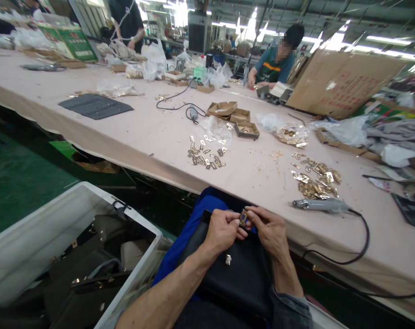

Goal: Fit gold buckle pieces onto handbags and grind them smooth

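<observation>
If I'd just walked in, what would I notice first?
Probably the left hand and right hand low in the middle, pinching a metal piece over a black item. Next, the gold pile on the table at right, then the white bin at lower left.

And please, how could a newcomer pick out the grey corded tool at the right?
Follow the long pale table to its near edge, right of the right hand. There, beside a pile of gold metal pieces, lies the grey corded tool, closer to this hand than any other tool.
</observation>
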{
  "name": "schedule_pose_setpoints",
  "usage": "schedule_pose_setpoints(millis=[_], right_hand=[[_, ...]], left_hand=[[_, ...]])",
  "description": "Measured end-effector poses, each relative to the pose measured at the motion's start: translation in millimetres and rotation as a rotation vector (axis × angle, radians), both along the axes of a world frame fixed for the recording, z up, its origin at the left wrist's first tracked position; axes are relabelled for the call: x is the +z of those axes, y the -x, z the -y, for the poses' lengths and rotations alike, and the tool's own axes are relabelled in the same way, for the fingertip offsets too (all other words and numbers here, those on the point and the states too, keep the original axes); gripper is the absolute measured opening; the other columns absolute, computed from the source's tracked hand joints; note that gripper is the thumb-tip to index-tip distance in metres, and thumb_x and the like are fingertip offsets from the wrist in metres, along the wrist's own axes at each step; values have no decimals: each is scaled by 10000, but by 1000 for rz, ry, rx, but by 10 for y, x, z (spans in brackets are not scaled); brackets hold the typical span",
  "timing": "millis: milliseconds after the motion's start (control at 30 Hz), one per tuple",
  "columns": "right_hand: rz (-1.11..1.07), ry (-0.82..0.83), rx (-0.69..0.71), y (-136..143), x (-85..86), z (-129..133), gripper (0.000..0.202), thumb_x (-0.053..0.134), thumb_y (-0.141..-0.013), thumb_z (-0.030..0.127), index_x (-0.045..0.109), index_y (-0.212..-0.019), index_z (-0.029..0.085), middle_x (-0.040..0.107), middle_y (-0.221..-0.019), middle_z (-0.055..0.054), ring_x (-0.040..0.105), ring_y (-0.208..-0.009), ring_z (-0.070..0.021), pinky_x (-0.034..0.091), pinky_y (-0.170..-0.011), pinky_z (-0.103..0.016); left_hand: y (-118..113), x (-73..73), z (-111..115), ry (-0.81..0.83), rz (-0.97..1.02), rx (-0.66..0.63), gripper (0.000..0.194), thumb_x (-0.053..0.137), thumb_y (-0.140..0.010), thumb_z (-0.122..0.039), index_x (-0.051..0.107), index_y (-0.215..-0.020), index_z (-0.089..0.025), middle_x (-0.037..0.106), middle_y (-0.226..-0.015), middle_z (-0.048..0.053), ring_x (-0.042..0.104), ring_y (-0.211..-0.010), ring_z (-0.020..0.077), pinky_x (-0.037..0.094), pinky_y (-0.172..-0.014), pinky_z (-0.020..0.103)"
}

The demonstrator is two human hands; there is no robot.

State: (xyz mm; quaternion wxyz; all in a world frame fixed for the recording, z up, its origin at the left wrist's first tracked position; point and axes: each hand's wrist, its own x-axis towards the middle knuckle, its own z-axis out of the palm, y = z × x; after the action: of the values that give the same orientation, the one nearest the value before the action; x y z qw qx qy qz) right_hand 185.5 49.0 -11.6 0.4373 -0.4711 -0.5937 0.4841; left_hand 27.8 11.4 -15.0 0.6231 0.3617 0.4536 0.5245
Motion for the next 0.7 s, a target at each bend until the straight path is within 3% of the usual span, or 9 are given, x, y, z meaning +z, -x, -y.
schedule_pose_setpoints(millis=[133, 333, 467, 600, 700], right_hand=[[-69, 0, 96, -37, 18, -1, 262, 778, -866, 359, 781, -1082, 212, 726, -938, -55, 658, -686, -158, 581, -637, -296], [-40, -42, 46, -5, 32, 20, 221, 762, -880, 364, 784, -1031, 203, 711, -880, -48, 642, -658, -152, 562, -611, -285], [86, -106, 47, -2, 38, 32, 246, 747, -894, 385, 777, -1075, 221, 715, -956, -56, 651, -758, -168, 547, -664, -280], [140, -115, 58, 27, 52, 30, 269, 739, -898, 406, 772, -1093, 224, 708, -931, -48, 638, -732, -163, 529, -649, -278], [111, -128, 6, 72, 59, 41, 251, 755, -882, 402, 782, -1054, 220, 699, -852, -31, 616, -664, -151, 514, -609, -273]], left_hand=[[8, 17, 11, 9, 18, -6, 282, 568, -826, -137, 801, -966, -60, 764, -816, 130, 707, -547, 151, 604, -511, 213], [13, 14, 11, -20, -2, -11, 273, 575, -833, -146, 802, -963, -66, 757, -806, 122, 704, -537, 157, 602, -507, 229], [3, -8, 17, -19, -57, 1, 265, 564, -861, -145, 798, -967, -81, 731, -690, 89, 699, -524, 175, 599, -519, 259], [4, 73, 82, -116, -265, -11, 267, 514, -927, -155, 779, -898, -135, 699, -621, 53, 688, -532, 176, 554, -542, 246], [-21, 149, 147, -314, -573, 102, 260, 517, -969, -186, 709, -795, -168, 682, -658, 46, 684, -598, 184, 516, -596, 258]])
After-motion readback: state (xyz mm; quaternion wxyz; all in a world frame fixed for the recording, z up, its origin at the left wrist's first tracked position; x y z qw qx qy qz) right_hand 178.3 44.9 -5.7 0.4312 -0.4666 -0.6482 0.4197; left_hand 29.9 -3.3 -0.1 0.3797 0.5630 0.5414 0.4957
